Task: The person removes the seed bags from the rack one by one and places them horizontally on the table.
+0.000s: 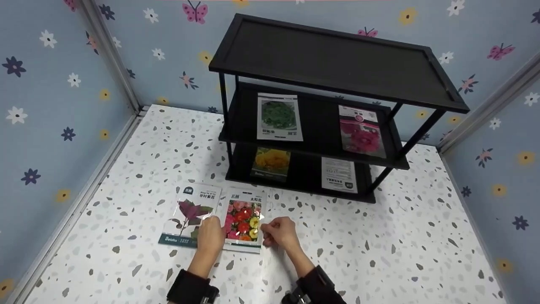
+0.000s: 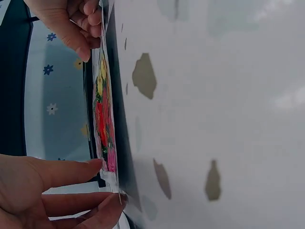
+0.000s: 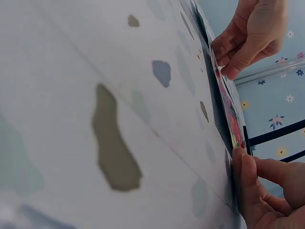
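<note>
A seed packet with red, pink and yellow flowers (image 1: 243, 219) is held by its two side edges, close over the speckled tabletop. My left hand (image 1: 211, 234) pinches its left edge between thumb and fingers, which the left wrist view shows from the side. At the opposite edge, my right hand (image 1: 280, 232) pinches the packet with thumb and curled fingers. Another seed packet with purple leaves (image 1: 190, 211) lies to the left, partly covered by the left hand. In the right wrist view the flower packet (image 3: 232, 117) appears nearly edge-on between both hands.
Behind stands a black three-level shelf (image 1: 333, 63). Its middle level bears a green-leaf packet (image 1: 279, 116) and a pink-flower packet (image 1: 362, 131). On the bottom level lie a yellow-flower packet (image 1: 271, 164) and a white printed packet (image 1: 338, 174). Flowered wall panels (image 1: 46, 126) enclose the table.
</note>
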Demonstrator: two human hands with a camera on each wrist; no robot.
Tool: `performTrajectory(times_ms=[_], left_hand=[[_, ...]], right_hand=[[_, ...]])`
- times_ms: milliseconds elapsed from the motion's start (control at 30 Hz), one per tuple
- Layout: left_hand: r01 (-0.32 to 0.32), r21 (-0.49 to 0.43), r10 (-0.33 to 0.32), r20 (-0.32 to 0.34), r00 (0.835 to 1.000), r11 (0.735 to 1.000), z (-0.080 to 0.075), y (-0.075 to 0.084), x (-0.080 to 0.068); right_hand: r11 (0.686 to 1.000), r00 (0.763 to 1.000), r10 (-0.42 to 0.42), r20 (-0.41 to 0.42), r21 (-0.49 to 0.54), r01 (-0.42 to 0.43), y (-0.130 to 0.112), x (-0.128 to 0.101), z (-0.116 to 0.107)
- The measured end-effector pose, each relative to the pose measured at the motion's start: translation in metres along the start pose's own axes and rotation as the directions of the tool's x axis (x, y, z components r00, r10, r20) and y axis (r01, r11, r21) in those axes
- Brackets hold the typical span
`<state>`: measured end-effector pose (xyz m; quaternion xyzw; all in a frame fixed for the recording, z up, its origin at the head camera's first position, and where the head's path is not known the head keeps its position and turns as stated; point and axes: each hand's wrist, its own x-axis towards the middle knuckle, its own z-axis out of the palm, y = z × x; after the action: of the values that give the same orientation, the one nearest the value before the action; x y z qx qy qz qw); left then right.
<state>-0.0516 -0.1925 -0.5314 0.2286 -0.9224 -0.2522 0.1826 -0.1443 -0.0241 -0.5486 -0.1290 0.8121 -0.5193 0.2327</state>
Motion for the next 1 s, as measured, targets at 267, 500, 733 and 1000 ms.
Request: performTrajectory(times_ms=[267, 500, 733, 1000], left_hand=[[0.013, -0.002, -0.013, 0.116, 0.993, 1.000, -0.021, 0.006, 0.007], [-0.064, -0.077, 0.079, 0.211, 0.974, 0.995, -0.043, 0.025, 0.024], [-0.169, -0.121, 0.199, 0.299, 0.933, 0.978, -0.065, 0.053, 0.043], [-0.211, -0.170, 0.261, 0.376, 0.889, 0.963, -0.096, 0.091, 0.068]], right_hand=[[0.985, 0.994, -0.103, 0.029, -0.138, 0.106, -0.012, -0.009, -0.021], [0.907, 0.959, -0.263, 0.107, -0.312, 0.283, -0.031, -0.014, -0.052], [0.869, 0.931, -0.346, 0.117, -0.334, 0.365, -0.054, -0.018, -0.083], [0.842, 0.905, -0.410, 0.113, -0.336, 0.423, -0.099, -0.017, -0.113]])
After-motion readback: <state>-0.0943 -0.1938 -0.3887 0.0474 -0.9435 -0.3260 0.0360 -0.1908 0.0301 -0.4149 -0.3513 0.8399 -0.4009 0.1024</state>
